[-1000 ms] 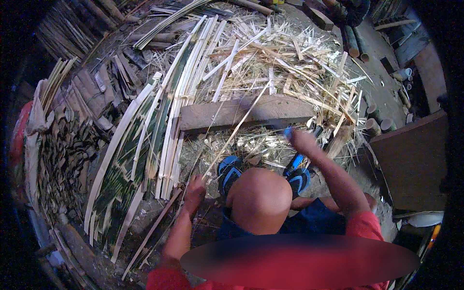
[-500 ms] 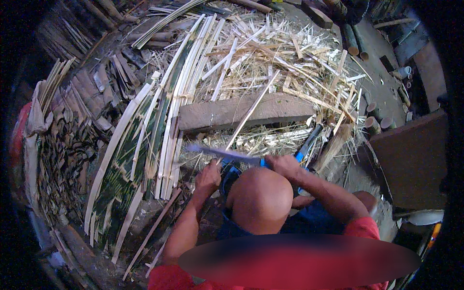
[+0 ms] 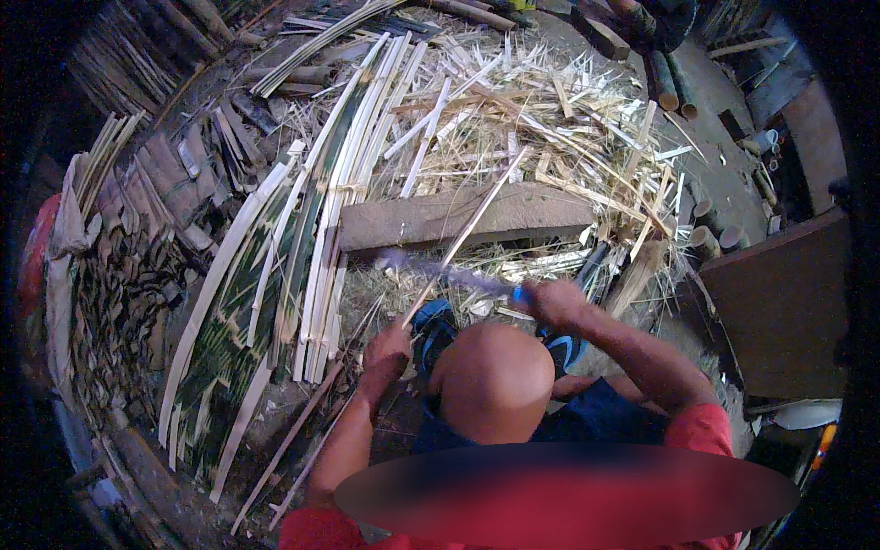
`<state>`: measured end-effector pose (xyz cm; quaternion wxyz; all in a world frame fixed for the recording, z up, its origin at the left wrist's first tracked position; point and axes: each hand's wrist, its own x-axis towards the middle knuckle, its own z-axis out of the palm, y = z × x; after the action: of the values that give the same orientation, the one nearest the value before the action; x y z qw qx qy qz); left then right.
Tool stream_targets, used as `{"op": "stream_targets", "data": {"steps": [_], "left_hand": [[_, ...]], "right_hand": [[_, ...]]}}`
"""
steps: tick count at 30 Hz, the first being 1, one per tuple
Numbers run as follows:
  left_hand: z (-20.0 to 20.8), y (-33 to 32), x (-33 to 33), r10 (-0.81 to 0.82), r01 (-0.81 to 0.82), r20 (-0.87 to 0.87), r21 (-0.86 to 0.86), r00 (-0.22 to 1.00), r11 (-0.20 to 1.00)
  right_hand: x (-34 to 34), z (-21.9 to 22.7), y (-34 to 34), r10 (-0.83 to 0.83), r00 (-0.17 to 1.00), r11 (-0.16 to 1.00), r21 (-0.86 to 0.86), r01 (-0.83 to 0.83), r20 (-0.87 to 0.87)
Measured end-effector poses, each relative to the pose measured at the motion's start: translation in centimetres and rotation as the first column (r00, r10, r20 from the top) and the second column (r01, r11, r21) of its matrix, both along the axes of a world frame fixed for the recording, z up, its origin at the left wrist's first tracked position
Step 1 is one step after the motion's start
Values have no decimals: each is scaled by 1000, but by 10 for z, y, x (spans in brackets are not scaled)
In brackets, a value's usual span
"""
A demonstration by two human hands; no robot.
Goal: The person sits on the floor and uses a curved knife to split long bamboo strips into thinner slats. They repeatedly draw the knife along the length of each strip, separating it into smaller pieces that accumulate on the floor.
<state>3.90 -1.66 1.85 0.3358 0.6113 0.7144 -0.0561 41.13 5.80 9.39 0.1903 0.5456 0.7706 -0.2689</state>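
My left hand (image 3: 386, 354) is closed round the near end of a thin, pale bamboo strip (image 3: 495, 196). The strip slants away to the right, crossing over a thick wooden beam (image 3: 550, 209). In my right hand (image 3: 555, 304) is the blue handle of a long knife (image 3: 449, 272). Its blade is smeared by motion and points left, crossing the strip between my left hand and the beam. Whether the edge touches the strip, I cannot tell.
Long split bamboo strips (image 3: 344, 183) lie in a bundle left of the beam. Beyond it spreads a heap of shavings and offcuts (image 3: 522, 110). Cut bamboo poles (image 3: 674, 87) lie at the far right, and a brown board (image 3: 779, 302) stands at the right. My blue-strapped sandals (image 3: 431, 323) are close below the blade.
My right hand has moved a little right and away from me with the knife. My left hand has come slightly nearer, drawing the strip back across the beam.
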Motion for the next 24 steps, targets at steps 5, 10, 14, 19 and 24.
{"op": "stream_targets", "data": {"steps": [5,10,14,19,24], "left_hand": [[-7,-30,-34,-137,124,84,146,987,982],[3,-25,-34,-50,0,269,184,962,983],[1,23,14,14,-47,371,79,929,996],[-12,34,30,66,-113,472,71,879,991],[-29,16,-2,8,-54,390,107,921,993]], "right_hand": [[51,-15,25,-451,891,817,426,388,53],[70,-21,46,-489,868,749,470,467,-83],[-8,-32,-18,-131,991,983,129,129,9],[-55,-6,-49,-112,987,991,59,119,-120],[-25,14,-5,-84,996,996,23,84,10]]}}
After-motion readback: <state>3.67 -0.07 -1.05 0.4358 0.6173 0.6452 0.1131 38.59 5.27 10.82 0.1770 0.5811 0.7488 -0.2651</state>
